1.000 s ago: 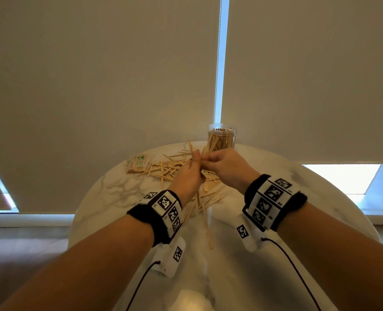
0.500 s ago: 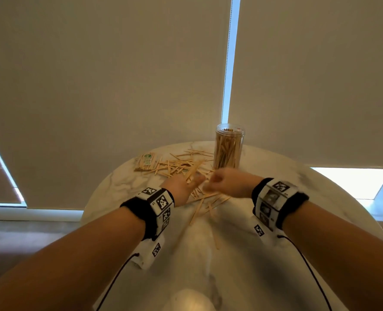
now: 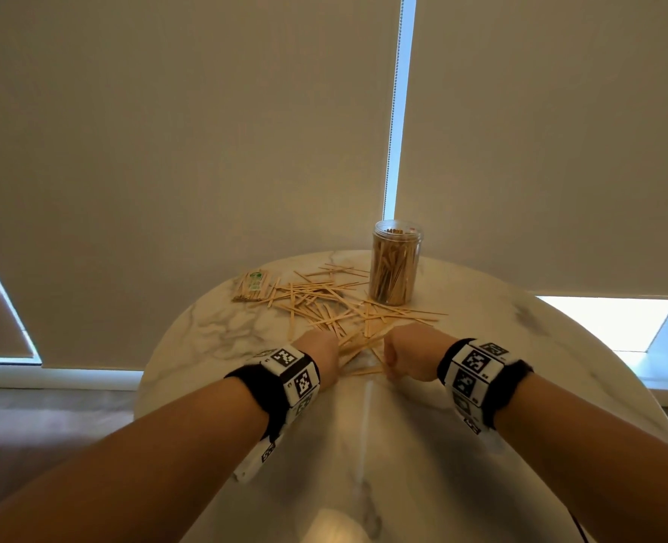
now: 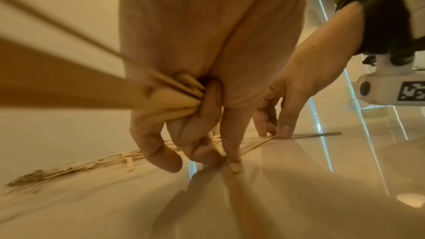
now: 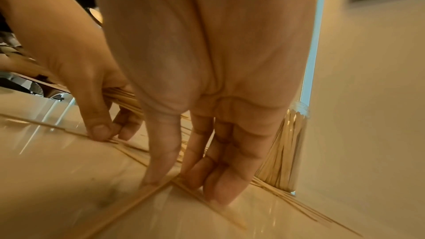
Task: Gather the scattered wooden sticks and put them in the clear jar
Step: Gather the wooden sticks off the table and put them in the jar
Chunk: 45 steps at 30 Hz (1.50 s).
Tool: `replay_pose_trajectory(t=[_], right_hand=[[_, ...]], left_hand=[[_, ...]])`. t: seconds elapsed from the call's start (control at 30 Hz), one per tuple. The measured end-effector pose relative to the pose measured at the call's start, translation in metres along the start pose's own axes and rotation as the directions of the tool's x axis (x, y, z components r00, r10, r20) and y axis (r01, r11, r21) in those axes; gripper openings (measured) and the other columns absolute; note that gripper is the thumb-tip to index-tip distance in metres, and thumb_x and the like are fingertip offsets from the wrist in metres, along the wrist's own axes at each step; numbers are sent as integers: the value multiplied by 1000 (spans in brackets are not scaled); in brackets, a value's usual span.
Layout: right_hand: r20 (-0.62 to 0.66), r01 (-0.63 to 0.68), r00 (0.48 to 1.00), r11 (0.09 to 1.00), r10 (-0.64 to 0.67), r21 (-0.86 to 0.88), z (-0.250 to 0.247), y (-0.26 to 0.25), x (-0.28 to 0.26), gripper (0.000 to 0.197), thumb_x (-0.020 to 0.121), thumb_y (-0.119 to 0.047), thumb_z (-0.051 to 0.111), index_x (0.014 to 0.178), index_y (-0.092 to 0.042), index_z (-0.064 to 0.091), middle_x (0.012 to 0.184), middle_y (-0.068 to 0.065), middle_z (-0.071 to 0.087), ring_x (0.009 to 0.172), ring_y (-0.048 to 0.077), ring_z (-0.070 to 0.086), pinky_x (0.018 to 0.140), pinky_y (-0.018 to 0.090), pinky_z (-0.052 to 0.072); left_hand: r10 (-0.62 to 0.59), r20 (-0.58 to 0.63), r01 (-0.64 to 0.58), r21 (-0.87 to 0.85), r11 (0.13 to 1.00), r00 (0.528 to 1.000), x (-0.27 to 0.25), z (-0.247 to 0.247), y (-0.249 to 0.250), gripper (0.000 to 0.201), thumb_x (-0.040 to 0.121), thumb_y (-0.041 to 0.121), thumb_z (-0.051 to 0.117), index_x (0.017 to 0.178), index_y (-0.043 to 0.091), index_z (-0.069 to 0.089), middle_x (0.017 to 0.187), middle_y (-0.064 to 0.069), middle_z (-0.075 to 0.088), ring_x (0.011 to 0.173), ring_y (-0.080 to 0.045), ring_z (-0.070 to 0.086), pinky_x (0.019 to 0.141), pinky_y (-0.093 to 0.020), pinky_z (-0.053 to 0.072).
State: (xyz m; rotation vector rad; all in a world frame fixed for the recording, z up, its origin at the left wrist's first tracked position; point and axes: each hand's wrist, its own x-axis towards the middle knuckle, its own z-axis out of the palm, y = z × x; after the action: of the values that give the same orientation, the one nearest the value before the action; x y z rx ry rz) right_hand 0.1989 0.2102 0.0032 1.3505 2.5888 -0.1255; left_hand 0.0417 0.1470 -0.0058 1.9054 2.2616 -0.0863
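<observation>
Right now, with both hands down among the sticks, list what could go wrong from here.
1. The left hand already grips a bundle of sticks while its fingertips pinch for another; the bundle could slip and scatter.
2. The right hand presses its fingertips on flat sticks on the smooth marble table; they may skid instead of lifting.
3. The clear jar stands close behind; a swinging bundle might tip it.

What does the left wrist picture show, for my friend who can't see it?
The left hand grips a bundle of wooden sticks while its fingertips touch more sticks lying on the pale table. Beside it, the right hand presses another stick flat.
</observation>
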Motion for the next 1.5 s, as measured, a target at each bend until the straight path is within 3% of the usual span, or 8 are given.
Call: replay_pose_trajectory(t=[0.4, 0.57, 0.67, 0.8, 0.93, 1.1, 1.33, 1.5], right_hand=[[77, -34, 996, 997, 40, -73, 4, 0, -28, 29, 99, -19, 50, 118, -1, 63, 111, 14, 65, 88, 26, 55, 74, 30, 42], [93, -70, 993, 998, 70, -6, 5, 7, -38, 22, 98, -23, 52, 98, -5, 65, 81, 3, 53, 79, 21, 50, 69, 28, 41], [74, -126, 990, 983, 116, 134, 2, 12, -38, 30, 95, -22, 54, 66, -14, 49, 66, -1, 48, 62, 15, 45, 56, 24, 38], [45, -117, 993, 957, 109, 267, -5, 8, -44, 20, 94, -18, 55, 78, -9, 61, 79, 6, 62, 71, 22, 55, 61, 27, 43], [-180, 11, 975, 774, 133, 633, -13, 2, -44, 20, 93, -16, 56, 91, -2, 70, 91, 7, 74, 86, 24, 71, 82, 40, 60], [-325, 180, 926, 537, 189, 824, -17, -20, -38, 19, 94, -26, 63, 91, -8, 64, 85, 8, 75, 77, 22, 74, 75, 43, 62], [-516, 221, 814, 677, 268, 701, -22, -31, -36, 14, 92, -24, 64, 80, -17, 60, 78, 1, 68, 73, 18, 67, 67, 33, 58], [-536, 224, 820, 746, 203, 627, -31, -32, -36, 20, 90, -20, 63, 70, -19, 62, 72, 1, 69, 70, 18, 67, 66, 33, 57]], left_hand=[[26, 126, -43, 129, 991, 992, -16, -7, 13, 34, 103, 17, 47, 132, 1, 55, 133, -14, 59, 121, -27, 58, 95, -29, 47], [-29, 123, 59, -246, 967, 992, -11, -12, -13, 30, 101, 21, 51, 118, 0, 64, 81, -5, 60, 83, -22, 58, 64, -24, 49], [-31, 198, 171, -743, 648, 980, -3, -11, -23, 17, 99, 16, 55, 101, 2, 65, 74, -10, 56, 55, -18, 58, 77, -41, 59], [-9, 141, 137, -946, 294, 990, -10, -16, -13, 17, 103, 7, 44, 95, 8, 59, 79, -10, 53, 61, -15, 50, 60, -30, 52], [22, 80, 74, -978, 194, 997, -15, -15, 2, 20, 106, 15, 43, 93, 15, 59, 84, -5, 61, 75, -15, 56, 64, -30, 51], [-70, -32, -31, -999, 23, 997, -20, -20, 29, 28, 107, 15, 38, 103, 7, 64, 93, -10, 69, 81, -23, 66, 71, -38, 57], [-150, -46, -76, -976, -204, 988, -22, -26, 43, 31, 107, 15, 37, 112, -3, 62, 74, -8, 63, 57, -17, 60, 45, -28, 50], [-103, -121, -141, -965, -221, 987, -25, -22, 46, 35, 109, 24, 33, 118, 4, 59, 102, -15, 69, 80, -21, 67, 54, -27, 54]])
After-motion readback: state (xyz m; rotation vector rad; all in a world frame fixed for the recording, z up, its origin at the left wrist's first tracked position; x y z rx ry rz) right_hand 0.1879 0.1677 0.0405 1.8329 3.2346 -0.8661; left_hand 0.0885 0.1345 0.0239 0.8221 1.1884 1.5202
